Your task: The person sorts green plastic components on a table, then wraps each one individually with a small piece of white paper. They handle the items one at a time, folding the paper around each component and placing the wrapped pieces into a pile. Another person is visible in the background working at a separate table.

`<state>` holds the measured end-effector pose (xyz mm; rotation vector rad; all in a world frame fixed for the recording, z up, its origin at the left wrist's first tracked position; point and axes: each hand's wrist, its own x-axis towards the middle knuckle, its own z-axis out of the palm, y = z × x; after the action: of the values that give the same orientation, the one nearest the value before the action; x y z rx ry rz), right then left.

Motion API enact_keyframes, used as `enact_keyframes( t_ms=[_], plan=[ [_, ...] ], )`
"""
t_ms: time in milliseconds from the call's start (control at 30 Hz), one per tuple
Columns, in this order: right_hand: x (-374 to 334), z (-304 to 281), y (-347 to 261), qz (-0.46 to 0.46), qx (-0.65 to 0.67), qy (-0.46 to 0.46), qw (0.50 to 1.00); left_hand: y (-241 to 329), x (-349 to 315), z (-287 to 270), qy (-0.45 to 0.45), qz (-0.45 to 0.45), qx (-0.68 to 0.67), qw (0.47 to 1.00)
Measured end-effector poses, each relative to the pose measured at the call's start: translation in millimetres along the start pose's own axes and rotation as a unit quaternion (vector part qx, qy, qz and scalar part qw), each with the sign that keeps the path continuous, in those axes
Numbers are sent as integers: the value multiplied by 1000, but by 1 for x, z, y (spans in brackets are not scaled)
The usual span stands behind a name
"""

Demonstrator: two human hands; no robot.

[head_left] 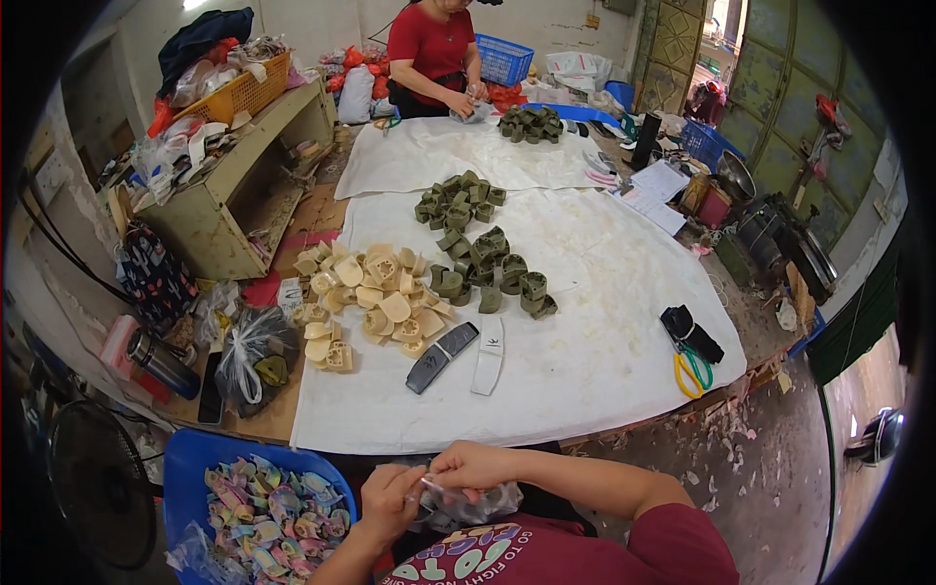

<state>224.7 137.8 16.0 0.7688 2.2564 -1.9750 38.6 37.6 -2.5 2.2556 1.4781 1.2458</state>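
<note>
My left hand [392, 495] and my right hand [471, 466] meet in front of my lap, just below the table's near edge. Both have their fingers closed on a clear plastic bag [492, 502], with a twisted strand of it pulled between them. The rest of the bag bunches beneath my right hand; what is inside cannot be made out. Left of my hands stands a blue tub [177, 478] full of small pastel-coloured wrapped pieces [278, 507].
The white-covered table [624, 341] bears cream curved pieces [390, 302], olive-green ones [487, 258], a black strip [442, 358], a white strip [488, 357] and yellow-and-green-handled scissors [690, 370]. A knotted bag [253, 356] sits at left. Across the table a person [429, 54] handles something grey.
</note>
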Motion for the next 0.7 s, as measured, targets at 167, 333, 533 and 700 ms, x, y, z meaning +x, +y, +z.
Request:
enact_keyframes(
  t_ms=[167, 333, 533, 700],
  plan=[
    [-12, -9, 4, -240, -374, 152, 883, -1, -3, -7, 16, -2, 43, 999],
    [-36, -15, 54, -206, -341, 151, 905, -3, -54, -20, -65, -128, 38, 989],
    [-26, -9, 10, -30, 315, -19, 948, 33, -22, -15, -22, -231, -423, 876],
    [-41, -13, -1, -85, 198, -87, 973, 42, -9, -17, -100, -254, -583, 766]
  ],
)
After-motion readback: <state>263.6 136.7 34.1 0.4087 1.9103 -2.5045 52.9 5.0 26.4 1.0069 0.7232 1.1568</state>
